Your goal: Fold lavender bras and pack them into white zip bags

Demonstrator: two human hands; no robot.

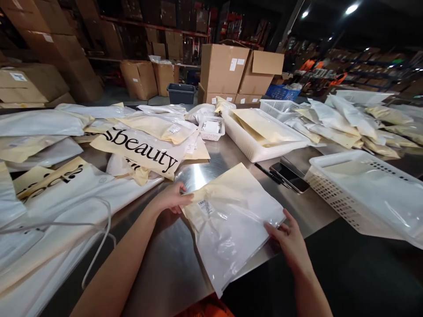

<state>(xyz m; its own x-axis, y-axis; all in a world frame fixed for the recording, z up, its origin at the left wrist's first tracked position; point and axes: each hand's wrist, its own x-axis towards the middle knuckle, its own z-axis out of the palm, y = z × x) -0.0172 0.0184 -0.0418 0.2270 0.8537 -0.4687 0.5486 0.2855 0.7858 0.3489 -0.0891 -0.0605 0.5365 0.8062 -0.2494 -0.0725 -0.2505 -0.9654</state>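
Note:
Between my hands is a clear plastic bag (pixel 228 220) with white and cream contents, tilted over the metal table and carrying a small barcode label (pixel 205 207). My left hand (pixel 173 198) pinches its upper left edge between thumb and fingers. On the opposite side, my right hand (pixel 286 231) grips the right edge, thumb on top. Under the bag's lower right, a pale flat layer shows; whether it belongs to the same bag I cannot tell. A phone (pixel 290 176) and black pens (pixel 272 175) lie just beyond the bag to the right.
Bagged packages (pixel 142 145) pile up at left, with a looped white cord (pixel 107 215) in front. A white tray (pixel 257 152) holds cream envelopes. At right stands a perforated white basket (pixel 343 198) with plastic bags. Cardboard boxes (pixel 223 68) rise behind the table.

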